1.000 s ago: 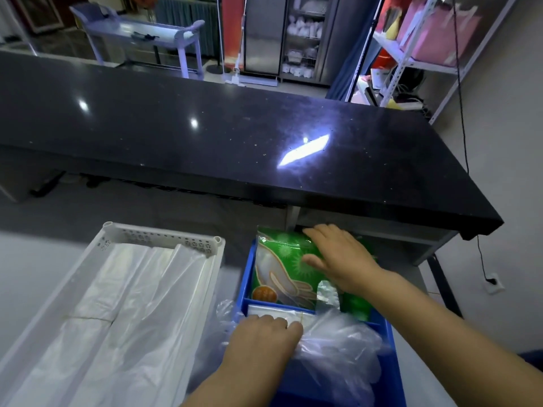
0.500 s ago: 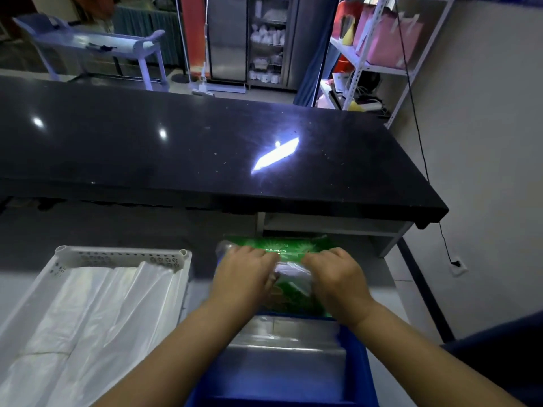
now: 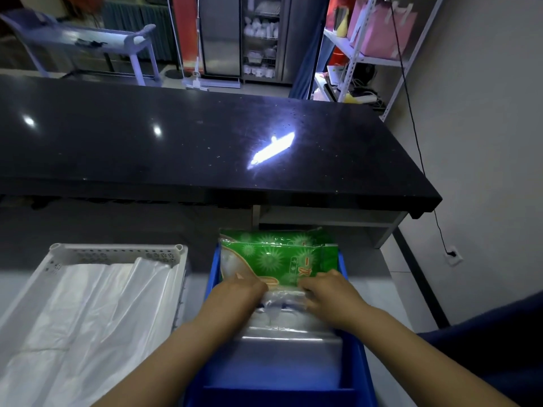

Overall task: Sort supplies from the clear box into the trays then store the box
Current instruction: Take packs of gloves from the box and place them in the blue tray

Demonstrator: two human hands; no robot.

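Gleaming counter (image 3: pixel 176 148) between blue tray (image 3: pixel 264 398), shelves (image 3: pixel 382 60)

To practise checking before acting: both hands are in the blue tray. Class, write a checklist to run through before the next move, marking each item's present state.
1. Green packet is inside the blue tray, at its far end: ok.
2. Left hand rests on the clear plastic pack: ok.
3. Right hand rests on the same pack: ok.
4. Either hand has a firm grip: cannot tell, the fingertips are hidden.
5. Clear pack lies flat: not ok, it is bunched between the hands.
6. White tray stands apart, holding the white plastic bags: ok.
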